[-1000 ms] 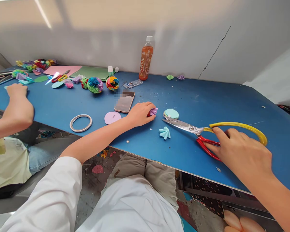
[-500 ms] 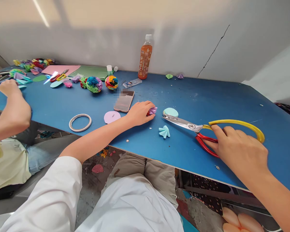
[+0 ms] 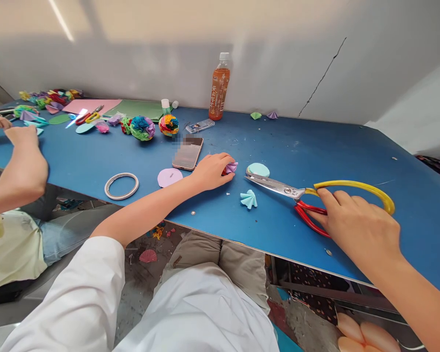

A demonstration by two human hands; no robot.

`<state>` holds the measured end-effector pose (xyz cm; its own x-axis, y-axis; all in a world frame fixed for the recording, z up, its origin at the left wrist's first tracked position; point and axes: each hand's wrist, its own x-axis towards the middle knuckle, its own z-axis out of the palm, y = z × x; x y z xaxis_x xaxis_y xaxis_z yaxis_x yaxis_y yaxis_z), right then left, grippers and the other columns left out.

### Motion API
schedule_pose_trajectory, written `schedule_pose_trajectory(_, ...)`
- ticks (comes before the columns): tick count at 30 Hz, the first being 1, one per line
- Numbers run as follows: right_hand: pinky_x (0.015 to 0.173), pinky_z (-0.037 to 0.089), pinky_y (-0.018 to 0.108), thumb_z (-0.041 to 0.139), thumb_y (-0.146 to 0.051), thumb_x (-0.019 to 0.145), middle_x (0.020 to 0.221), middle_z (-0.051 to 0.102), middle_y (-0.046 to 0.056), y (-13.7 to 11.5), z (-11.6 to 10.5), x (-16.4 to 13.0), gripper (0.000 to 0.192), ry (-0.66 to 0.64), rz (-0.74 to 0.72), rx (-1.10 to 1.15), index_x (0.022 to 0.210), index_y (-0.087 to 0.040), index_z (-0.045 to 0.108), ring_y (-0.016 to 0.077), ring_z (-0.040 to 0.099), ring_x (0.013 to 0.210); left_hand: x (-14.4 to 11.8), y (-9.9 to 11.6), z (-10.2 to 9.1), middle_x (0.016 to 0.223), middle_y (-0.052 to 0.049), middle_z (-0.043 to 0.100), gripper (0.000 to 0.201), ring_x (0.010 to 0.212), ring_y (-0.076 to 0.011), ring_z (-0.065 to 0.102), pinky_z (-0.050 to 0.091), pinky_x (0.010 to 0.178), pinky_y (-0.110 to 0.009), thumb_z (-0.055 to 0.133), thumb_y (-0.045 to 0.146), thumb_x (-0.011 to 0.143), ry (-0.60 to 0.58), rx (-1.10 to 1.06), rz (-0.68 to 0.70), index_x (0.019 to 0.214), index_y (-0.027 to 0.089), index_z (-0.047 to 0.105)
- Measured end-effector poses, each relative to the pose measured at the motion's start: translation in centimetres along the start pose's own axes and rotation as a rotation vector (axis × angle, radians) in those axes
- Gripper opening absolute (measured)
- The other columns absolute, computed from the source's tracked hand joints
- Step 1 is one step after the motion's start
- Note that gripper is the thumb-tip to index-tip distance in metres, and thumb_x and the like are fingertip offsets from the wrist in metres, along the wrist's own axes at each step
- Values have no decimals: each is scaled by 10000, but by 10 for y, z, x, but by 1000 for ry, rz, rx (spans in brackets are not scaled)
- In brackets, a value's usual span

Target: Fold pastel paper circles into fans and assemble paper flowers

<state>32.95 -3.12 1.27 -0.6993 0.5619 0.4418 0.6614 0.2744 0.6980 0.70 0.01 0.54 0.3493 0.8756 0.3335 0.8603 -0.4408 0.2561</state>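
- Right hand (image 3: 355, 230) is lying on the handles of the scissors (image 3: 300, 196), fingers curled loosely over the red loop and touching the yellow one; whether it is truly gripping them is hard to tell.
- Scissors are lying flat on the blue table (image 3: 315, 151), blades closed and pointing left at a teal paper disc (image 3: 258, 169).
- Left hand (image 3: 212, 171) is resting on the table, fingertips pinching a folded purple paper piece (image 3: 231, 168).
- A teal pleated paper fan (image 3: 249, 199) is sitting just below the blades.
- A lilac paper disc (image 3: 169, 177), a tape ring (image 3: 121, 186) and a phone (image 3: 188, 153) are lying left of that hand.
- A drink bottle (image 3: 219, 88) is standing by the wall.
- Another person's hand (image 3: 24, 134) is working at the far left.
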Motion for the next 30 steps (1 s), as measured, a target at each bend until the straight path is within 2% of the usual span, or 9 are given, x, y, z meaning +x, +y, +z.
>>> schedule_pose_trajectory(7,488,242,261,327,-329,989,589,495,24,-2,-2,5,391,146,-19,-49,896,-94,625,167,437,521,0,0,0,1287,-98,610,335,1118,-242,621,470,956,-372,498,314,892,9,0,9,1169,151,592)
schedule_pose_trajectory(13,493,236,259,404,-320,966,609,537,39,-1,-3,3,328,80,-25,-18,951,-88,635,173,458,544,-1,0,0,1288,-96,613,336,1125,-235,619,478,962,-370,488,313,893,19,0,24,1172,156,591)
schedule_pose_trajectory(18,484,207,258,441,-319,949,635,580,59,-1,0,-2,307,-27,24,47,1028,-97,637,181,482,578,-2,2,-1,1285,-90,619,332,1106,-239,629,486,942,-369,482,315,889,18,2,7,1162,164,595)
schedule_pose_trajectory(25,458,191,249,432,-324,961,636,575,46,-1,-1,-1,305,-12,22,2,995,-100,638,164,489,558,0,1,0,1280,-96,621,354,1131,-253,609,467,958,-398,465,305,896,26,39,-14,1189,148,586)
schedule_pose_trajectory(30,445,190,248,432,-314,963,618,559,38,-2,-3,0,288,17,20,-7,946,-113,638,159,490,545,-2,3,-3,1317,-122,601,352,1229,-266,545,398,1059,-431,497,287,886,114,95,-46,1186,136,600)
